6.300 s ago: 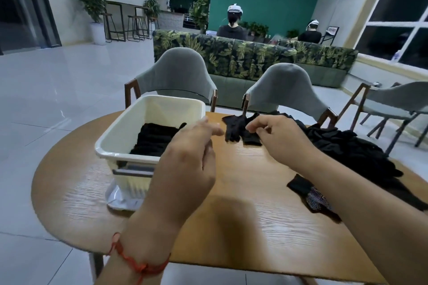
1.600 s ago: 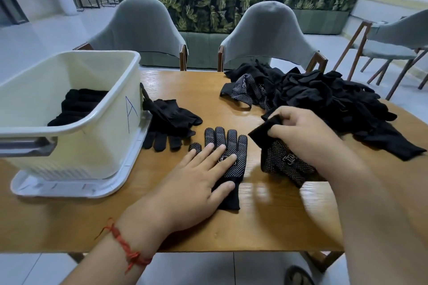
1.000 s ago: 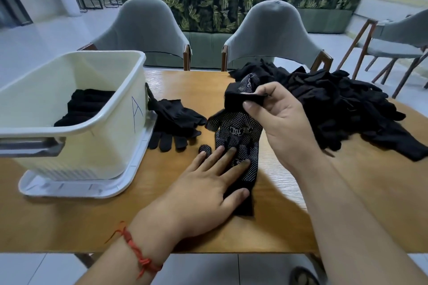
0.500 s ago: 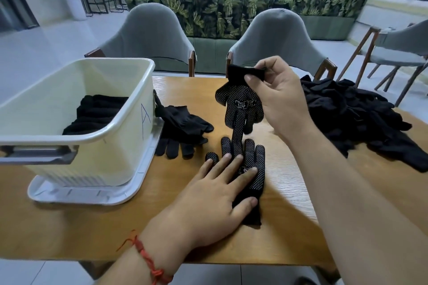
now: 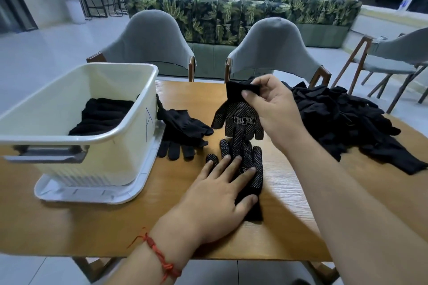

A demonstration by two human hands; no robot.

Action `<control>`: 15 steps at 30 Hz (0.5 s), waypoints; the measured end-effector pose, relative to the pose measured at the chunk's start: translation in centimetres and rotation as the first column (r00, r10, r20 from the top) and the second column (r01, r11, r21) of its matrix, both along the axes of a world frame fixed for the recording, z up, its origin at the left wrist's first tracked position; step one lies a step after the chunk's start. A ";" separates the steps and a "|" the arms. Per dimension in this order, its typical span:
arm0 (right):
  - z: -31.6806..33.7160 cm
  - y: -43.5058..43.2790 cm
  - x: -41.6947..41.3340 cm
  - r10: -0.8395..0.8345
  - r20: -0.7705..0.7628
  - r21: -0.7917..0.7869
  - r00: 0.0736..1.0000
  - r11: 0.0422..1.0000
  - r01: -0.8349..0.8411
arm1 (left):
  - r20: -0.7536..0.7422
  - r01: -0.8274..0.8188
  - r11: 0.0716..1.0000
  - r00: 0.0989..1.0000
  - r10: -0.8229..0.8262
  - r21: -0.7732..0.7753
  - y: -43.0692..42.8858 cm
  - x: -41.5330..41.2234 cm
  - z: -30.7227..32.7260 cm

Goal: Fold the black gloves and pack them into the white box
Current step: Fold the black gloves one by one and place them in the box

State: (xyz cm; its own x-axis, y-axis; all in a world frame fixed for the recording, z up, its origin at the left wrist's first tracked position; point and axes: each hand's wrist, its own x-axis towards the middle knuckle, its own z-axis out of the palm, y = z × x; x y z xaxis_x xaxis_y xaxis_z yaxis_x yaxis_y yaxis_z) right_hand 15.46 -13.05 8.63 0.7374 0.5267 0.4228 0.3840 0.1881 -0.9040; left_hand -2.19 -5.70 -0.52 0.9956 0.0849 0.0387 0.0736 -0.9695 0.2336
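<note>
Now our left hand (image 5: 217, 196) lies flat with straight, spread fingers, pressing a black knit glove with white grip dots (image 5: 256, 169) onto the wooden table (image 5: 115, 227). A red string bracelet (image 5: 159, 254) circles that wrist. Our right hand (image 5: 275, 109) pinches the cuff of a second black dotted glove (image 5: 240, 118) between thumb and curled fingers. This glove hangs fingers down, its tips touching the fingers of the flat one.

Both gloves sit to the right of the white plastic box (image 5: 120, 152), apart from it. Between them and the box, just beside its right wall, lies a loose pair of plain black gloves (image 5: 183, 127). Inside the box rests a stack of folded black gloves (image 5: 104, 113), and under it a white plastic lid (image 5: 92, 194) shows. Well to the right of the box, past our right hand, a heap of unfolded black gloves (image 5: 342, 122) spreads over the table. Behind the box stand two grey upholstered chairs (image 5: 150, 39).
</note>
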 end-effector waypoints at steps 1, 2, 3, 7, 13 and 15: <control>0.6 0.6 0.6 -0.008 0.008 0.003 1.000 1.000 0.008 | 0.000 0.002 1.000 1.000 -0.002 -0.004 0.0 0.0 0.0; 1.2 1.2 1.1 -0.007 0.015 0.011 1.000 1.000 0.007 | 0.001 0.004 1.000 1.000 -0.004 -0.011 0.0 0.0 0.0; 1.7 1.6 1.6 -0.002 0.023 0.025 1.000 1.000 0.001 | 0.003 0.004 1.000 1.000 -0.004 -0.018 0.0 0.0 0.0; 2.6 1.6 2.0 0.029 0.046 0.059 0.999 0.998 -0.032 | -0.010 0.007 0.999 1.000 -0.007 -0.035 0.0 0.0 0.1; -1.4 -0.8 -0.3 0.095 0.005 -0.065 0.995 0.993 -0.095 | 0.030 0.005 0.999 1.000 -0.004 -0.038 0.0 0.0 0.2; -2.4 -2.0 -1.5 0.090 -0.008 -0.103 0.996 0.991 -0.090 | 0.062 -0.001 0.999 0.998 0.004 -0.042 0.1 -0.1 0.3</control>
State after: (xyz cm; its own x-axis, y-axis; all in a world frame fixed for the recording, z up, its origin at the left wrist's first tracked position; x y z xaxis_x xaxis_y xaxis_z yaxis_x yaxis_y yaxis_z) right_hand 13.97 -15.07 6.21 0.6862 0.6318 0.3605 0.3668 0.1274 -0.9215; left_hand -2.29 -5.62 -0.21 0.9911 0.0905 0.0973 0.0602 -0.9587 0.2780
